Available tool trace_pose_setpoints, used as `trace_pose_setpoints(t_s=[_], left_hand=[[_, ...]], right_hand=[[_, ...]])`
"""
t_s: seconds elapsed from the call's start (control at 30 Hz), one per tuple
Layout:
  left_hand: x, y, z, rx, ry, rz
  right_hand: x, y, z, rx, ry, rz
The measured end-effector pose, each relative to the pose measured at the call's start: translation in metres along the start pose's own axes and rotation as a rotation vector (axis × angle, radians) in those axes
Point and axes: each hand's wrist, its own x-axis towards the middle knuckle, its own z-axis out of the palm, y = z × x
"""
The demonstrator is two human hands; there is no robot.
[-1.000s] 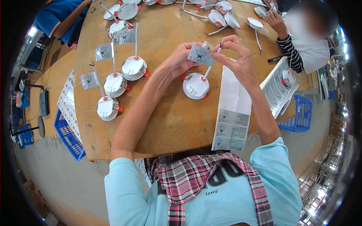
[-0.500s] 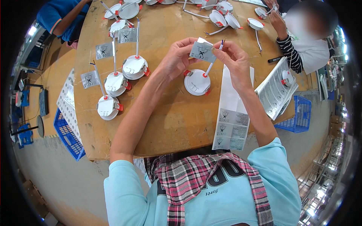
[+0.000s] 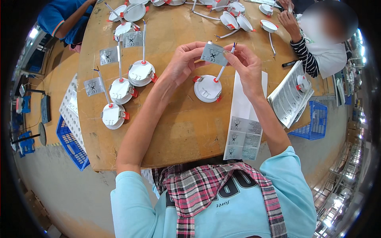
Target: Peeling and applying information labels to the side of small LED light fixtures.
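Observation:
A silver-grey sticker label [image 3: 213,54] sits around the upper part of a white cable [image 3: 220,73]. That cable rises from a round white downlight [image 3: 206,89] with red-tipped spring clips, lying face down on the table. My left hand [image 3: 187,62] pinches the label's left end between thumb and fingers. My right hand [image 3: 247,71] closes its thumb and fingers on the label's right end, where the cable passes; bare coloured wire ends poke out above. To the left stand several downlights, among them a labelled one [image 3: 142,73] whose cable points up with a grey flag on it.
A label sheet [image 3: 245,139] lies by my right forearm, overhanging the front edge. Further right, a stack of printed sheets [image 3: 289,95] bears another downlight [image 3: 303,83]. More downlights [image 3: 230,20] crowd the far side. Two co-workers sit opposite. Blue crates [image 3: 73,144] stand below the table.
The white flap above the label has gone from sight, and the label now looks flat between my fingers. The right-hand co-worker's hands have come off a downlight, which now lies farther away.

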Motion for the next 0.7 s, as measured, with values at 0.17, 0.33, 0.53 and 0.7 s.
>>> trace_pose_setpoints(t_s=[0.17, 0.33, 0.53, 0.7], left_hand=[[-0.0007, 0.0034, 0.0004, 0.028, 0.031, 0.001], [-0.0008, 0.0033, 0.0004, 0.009, 0.055, 0.012], [-0.0014, 0.0024, -0.0003, 0.007, 0.083, 0.015], [-0.0011, 0.0027, 0.0003, 0.006, 0.081, 0.025]], right_hand=[[0.0007, 0.0000, 0.0012, 0.013, 0.019, 0.000], [0.0010, 0.0001, 0.0016, 0.001, 0.044, 0.001], [0.0012, 0.0013, 0.0025, -0.020, 0.063, -0.013], [0.0028, 0.0041, 0.0020, -0.019, 0.079, -0.008]])
